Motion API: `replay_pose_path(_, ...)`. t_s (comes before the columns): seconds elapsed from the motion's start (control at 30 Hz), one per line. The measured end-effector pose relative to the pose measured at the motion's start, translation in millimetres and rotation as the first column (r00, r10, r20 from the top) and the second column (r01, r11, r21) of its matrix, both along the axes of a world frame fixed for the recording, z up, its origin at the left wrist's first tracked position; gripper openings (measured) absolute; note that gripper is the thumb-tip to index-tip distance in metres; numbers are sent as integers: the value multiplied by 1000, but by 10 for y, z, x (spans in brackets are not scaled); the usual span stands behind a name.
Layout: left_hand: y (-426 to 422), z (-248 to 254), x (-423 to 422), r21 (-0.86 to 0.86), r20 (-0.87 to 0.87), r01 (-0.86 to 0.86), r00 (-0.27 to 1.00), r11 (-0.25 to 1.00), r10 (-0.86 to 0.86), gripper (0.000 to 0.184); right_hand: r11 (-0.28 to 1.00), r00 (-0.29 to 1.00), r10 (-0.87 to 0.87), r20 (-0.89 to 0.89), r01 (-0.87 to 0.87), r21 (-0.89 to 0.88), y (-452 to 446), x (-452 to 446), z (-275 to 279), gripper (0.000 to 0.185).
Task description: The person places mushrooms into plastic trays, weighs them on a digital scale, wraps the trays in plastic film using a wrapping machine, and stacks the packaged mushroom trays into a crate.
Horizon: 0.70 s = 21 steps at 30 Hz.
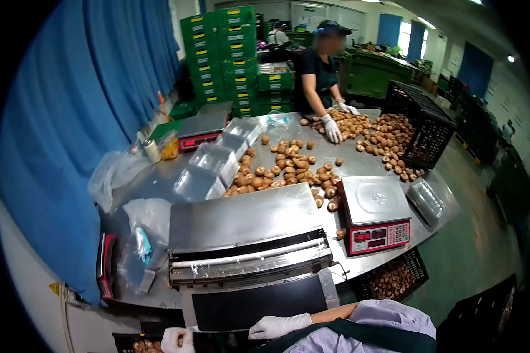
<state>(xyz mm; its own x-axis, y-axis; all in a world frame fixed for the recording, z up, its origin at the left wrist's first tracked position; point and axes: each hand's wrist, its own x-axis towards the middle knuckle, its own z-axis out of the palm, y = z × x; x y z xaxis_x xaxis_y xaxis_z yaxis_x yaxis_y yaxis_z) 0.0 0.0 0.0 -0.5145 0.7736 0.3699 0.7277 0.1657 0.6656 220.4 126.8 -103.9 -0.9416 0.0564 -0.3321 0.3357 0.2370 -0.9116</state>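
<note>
My left hand (177, 340), in a white glove, is at the bottom edge beside a black crate (121, 341) of brown mushrooms (147, 346). Its fingers are curled around a small brownish patch that I cannot make out. My right hand (277, 327), also gloved, lies just below the black pad (259, 303) at the front of a metal wrapping machine (247, 217). Its fingers point left and look loosely stretched, with nothing visible in them; the fingertips are partly hidden.
Mushrooms (294, 165) cover the table's middle beside stacked clear trays (209, 165). A red scale (376, 215) stands right of the machine. Across the table, a co-worker (318, 76) with white gloves handles mushrooms near a tipped black crate (421, 123). Green crates (218, 59) are stacked behind.
</note>
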Motion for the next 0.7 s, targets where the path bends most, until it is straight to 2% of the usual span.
replay_pose_path(0.03,237,318,171,0,4,119,993,993,-119,28,998,998,-64,-9,64,19,24,42,8,35)
replay_pose_path(0.07,414,523,231,83,-158,384,916,919,-369,26,991,992,-126,-20,127,36,35,92,17,34)
replay_pose_path(0.1,515,835,521,102,-235,442,881,891,-410,27,989,989,-142,-50,143,27,58,294,100,34)
replay_pose_path(0.17,747,1230,902,231,-442,658,727,717,-525,30,958,955,-275,-106,282,51,199,635,234,33)
replay_pose_path(0.2,805,1406,1005,240,-443,663,724,709,-528,30,952,956,-277,-93,287,108,304,813,307,33)
replay_pose_path(0.23,835,1589,1099,164,-463,760,622,629,-632,28,927,917,-351,-192,368,67,381,993,295,34)
replay_pose_path(0.3,913,1890,1335,7,-462,905,379,425,-802,23,891,884,-427,-193,448,81,563,1386,482,34)
replay_pose_path(0.37,1040,2085,1765,201,-509,888,456,414,-730,21,841,850,-480,-218,517,162,749,1805,591,33)
replay_pose_path(0.4,1110,2089,1935,259,-539,863,502,434,-677,26,802,805,-533,-261,579,149,831,2037,554,33)
replay_pose_path(0.43,1187,2091,2099,252,-537,867,495,429,-684,26,760,755,-580,-305,637,130,913,2250,602,32)
replay_pose_path(0.5,1335,2102,2421,305,-557,832,550,463,-622,31,690,709,-688,-154,705,167,1091,2810,932,32)
replay_pose_path(0.57,1483,2156,2724,313,-578,845,532,434,-619,31,516,582,-739,-339,812,272,1298,3377,857,30)
replay_pose_path(0.63,1625,2194,3022,312,-600,863,503,397,-622,31,318,386,-842,-378,919,231,1480,3935,882,28)
replay_pose_path(0.7,1730,2196,3274,297,-620,886,463,356,-634,31,55,204,-897,-392,932,358,1666,4541,751,25)
